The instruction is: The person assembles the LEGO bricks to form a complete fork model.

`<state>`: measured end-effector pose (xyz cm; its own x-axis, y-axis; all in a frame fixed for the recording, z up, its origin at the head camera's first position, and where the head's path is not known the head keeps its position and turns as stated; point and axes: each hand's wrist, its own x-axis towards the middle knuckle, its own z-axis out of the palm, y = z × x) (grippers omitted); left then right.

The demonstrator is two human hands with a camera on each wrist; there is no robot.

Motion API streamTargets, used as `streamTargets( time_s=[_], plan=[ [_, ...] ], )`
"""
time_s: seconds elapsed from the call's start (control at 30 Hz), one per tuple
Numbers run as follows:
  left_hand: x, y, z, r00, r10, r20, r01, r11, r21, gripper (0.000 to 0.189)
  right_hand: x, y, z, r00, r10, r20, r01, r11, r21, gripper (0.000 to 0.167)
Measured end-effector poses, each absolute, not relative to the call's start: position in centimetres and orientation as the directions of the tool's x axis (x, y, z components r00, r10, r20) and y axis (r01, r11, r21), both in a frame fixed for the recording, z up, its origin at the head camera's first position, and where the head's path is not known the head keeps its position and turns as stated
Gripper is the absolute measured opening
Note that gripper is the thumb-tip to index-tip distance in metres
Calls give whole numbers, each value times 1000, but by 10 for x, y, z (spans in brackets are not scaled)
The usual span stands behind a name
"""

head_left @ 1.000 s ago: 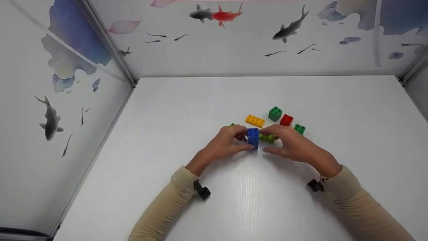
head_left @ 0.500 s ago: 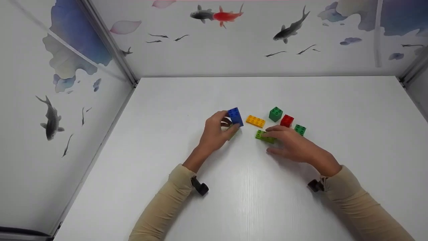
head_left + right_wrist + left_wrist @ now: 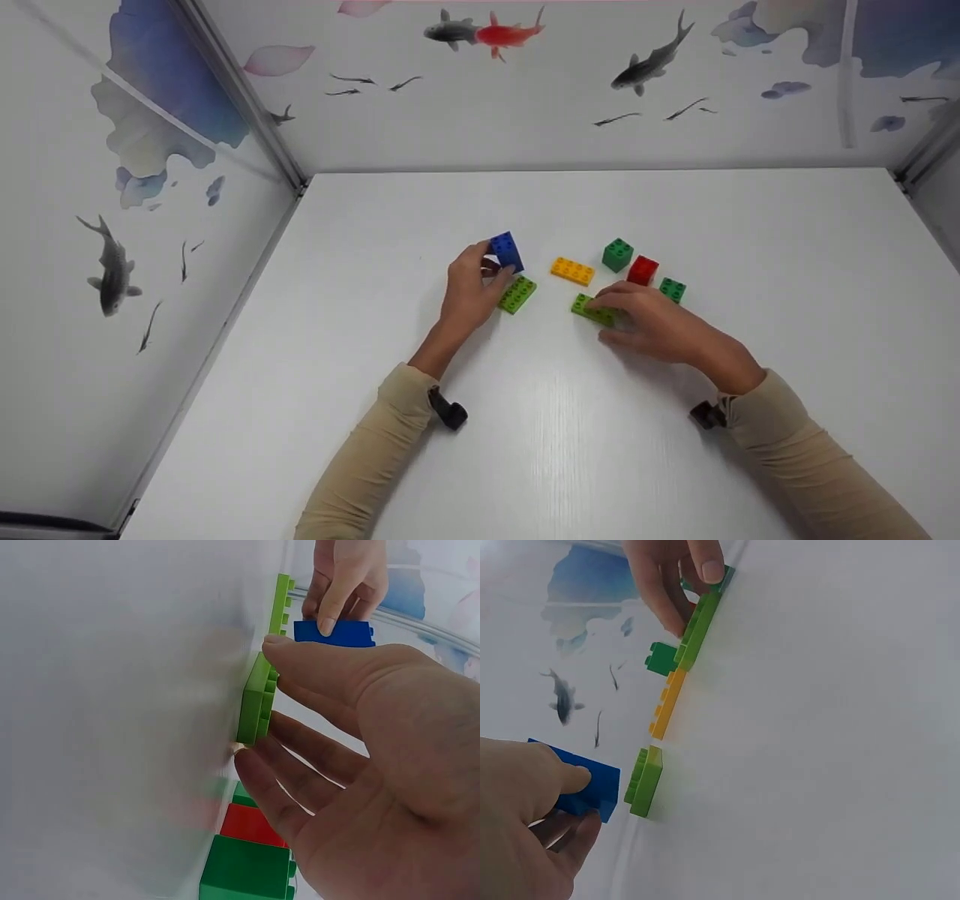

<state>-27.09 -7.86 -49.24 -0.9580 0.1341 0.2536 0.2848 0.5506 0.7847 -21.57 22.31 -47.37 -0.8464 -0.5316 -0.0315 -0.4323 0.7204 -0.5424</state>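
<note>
My left hand (image 3: 470,289) pinches a blue toy building block (image 3: 506,252) between thumb and fingers; it is tilted and appears lifted off the table. Just below the block in the head view lies a lime-green brick (image 3: 517,295), apart from it. The left wrist view shows the thumb on one face of the blue block (image 3: 592,780). My right hand (image 3: 656,324) hovers over another lime-green brick (image 3: 589,308), partly covering it. From the right wrist, its fingers look loosely bent and spread around that brick (image 3: 256,701), with no clear grip; contact cannot be told.
Beyond the hands lie a yellow brick (image 3: 572,271), a tall green block (image 3: 618,255), a red block (image 3: 643,270) and a green brick (image 3: 673,289). They sit on a white table (image 3: 525,450). A printed wall (image 3: 487,112) stands at the table's back edge.
My left hand has carried the blue block away from the right hand, leftward and farther back, uncovering the left lime-green brick. The right hand has barely moved.
</note>
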Motion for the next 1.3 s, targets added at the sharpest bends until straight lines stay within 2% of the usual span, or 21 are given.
streamTargets(
  time_s=[0.67, 0.83, 1.0, 1.17, 1.3],
  plan=[
    [-275, -73, -502, -965, 221, 140, 238, 518, 822, 54, -216, 226, -474, -822, -570, 19, -491, 691, -531, 38],
    [-273, -75, -500, -964, 225, 139, 241, 535, 810, 51, -218, 227, -473, -820, -572, 27, -496, 685, -533, 37],
    [-268, -84, -494, -969, 233, 76, 201, 577, 791, 54, -219, 227, -473, -818, -575, 28, -495, 678, -543, 38],
    [-264, -93, -489, -956, 294, -7, 184, 614, 767, 58, -218, 227, -474, -820, -572, 16, -483, 677, -555, 38],
    [-262, -96, -485, -929, 370, -25, 229, 627, 745, 50, -218, 226, -474, -823, -568, 16, -476, 675, -564, 37]
  ],
)
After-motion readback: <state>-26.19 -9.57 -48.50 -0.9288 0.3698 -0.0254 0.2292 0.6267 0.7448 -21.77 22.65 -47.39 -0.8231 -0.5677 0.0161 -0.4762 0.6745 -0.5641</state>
